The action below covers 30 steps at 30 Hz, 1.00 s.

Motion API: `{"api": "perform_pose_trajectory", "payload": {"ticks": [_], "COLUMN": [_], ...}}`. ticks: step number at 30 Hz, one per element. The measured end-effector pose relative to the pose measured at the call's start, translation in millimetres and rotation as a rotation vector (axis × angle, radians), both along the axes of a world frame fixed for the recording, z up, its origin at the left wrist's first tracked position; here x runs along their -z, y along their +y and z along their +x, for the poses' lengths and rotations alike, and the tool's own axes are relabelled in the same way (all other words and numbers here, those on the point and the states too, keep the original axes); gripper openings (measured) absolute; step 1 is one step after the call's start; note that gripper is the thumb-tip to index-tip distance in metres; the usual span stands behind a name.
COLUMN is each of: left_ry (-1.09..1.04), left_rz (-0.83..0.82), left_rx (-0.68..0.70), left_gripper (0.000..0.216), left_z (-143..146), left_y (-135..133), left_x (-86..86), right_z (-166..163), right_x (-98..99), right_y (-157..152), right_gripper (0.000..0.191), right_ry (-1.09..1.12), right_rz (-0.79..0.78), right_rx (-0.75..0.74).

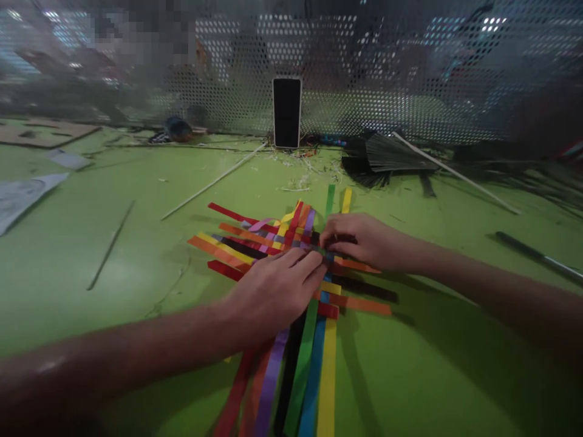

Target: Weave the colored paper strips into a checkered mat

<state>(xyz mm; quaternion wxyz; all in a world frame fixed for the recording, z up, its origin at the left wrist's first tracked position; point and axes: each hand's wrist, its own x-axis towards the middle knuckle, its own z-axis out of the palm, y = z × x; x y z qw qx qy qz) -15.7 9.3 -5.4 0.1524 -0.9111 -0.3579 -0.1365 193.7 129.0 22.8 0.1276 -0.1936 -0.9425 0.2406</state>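
A weave of coloured paper strips (277, 243) lies on the green table (113, 267). Red, orange, yellow, black and purple strips cross it; long strips (314, 364) run toward me. My left hand (273, 291) rests flat on the weave, its fingers stretched toward the middle and pressing the strips down. My right hand (359, 240) comes in from the right, with its fingers curled and pinched on a strip at the weave's right side. The fingertips of both hands nearly meet. Which strip is pinched is hidden by the fingers.
A black phone (286, 112) stands upright against a perforated metal screen (410, 79) at the back. A bundle of dark sticks (387, 158), thin pale rods (214, 179), a dark pen-like tool (537, 255) at right and paper sheets (22, 194) at left lie around.
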Motion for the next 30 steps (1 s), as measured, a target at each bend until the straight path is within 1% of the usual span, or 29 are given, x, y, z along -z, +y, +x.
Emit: {"api": "perform_pose_trajectory", "payload": {"ticks": [4, 9, 12, 14, 17, 20, 22, 25, 27, 30], "left_ry": [-0.015, -0.022, -0.034, -0.053, -0.065, -0.043, -0.022, -0.018, -0.021, -0.017], "left_rz": [0.042, 0.036, -0.013, -0.039, -0.061, -0.067, -0.056, -0.032, -0.011, 0.002], "left_rx": [0.050, 0.048, 0.032, 0.008, 0.003, 0.019, 0.018, 0.017, 0.015, 0.000], "left_gripper": [0.031, 0.032, 0.032, 0.033, 0.030, 0.028, 0.025, 0.022, 0.023, 0.025], "left_z": [-2, -3, -2, -2, -3, -4, -4, -4, -3, -2], "left_y": [-4, -4, -2, -1, 2, 3, 3, 2, 1, 0], "left_x": [-2.0, -3.7, -4.6, -4.5, -3.1, -2.2, -2.4, -2.8, -2.6, -2.1], "right_z": [3, 6, 8, 9, 9, 13, 20, 34, 41, 46], "right_x": [14.3, 19.6, 22.6, 25.0, 26.2, 22.3, 18.1, 14.0, 15.4, 22.2], "right_y": [-5, -10, -9, -8, -8, -11, -16, -25, -30, -33], "right_gripper": [0.013, 0.013, 0.008, 0.010, 0.012, 0.014, 0.016, 0.027, 0.035, 0.040], "right_ry": [0.077, 0.101, 0.147, 0.174, 0.186, 0.179, 0.149, 0.089, 0.072, 0.061], "right_rz": [0.031, 0.017, 0.010, 0.018, 0.049, 0.098, 0.160, 0.259, 0.301, 0.369], "right_rx": [0.043, 0.130, 0.097, 0.073, 0.080, 0.086, 0.073, 0.034, 0.025, 0.012]}}
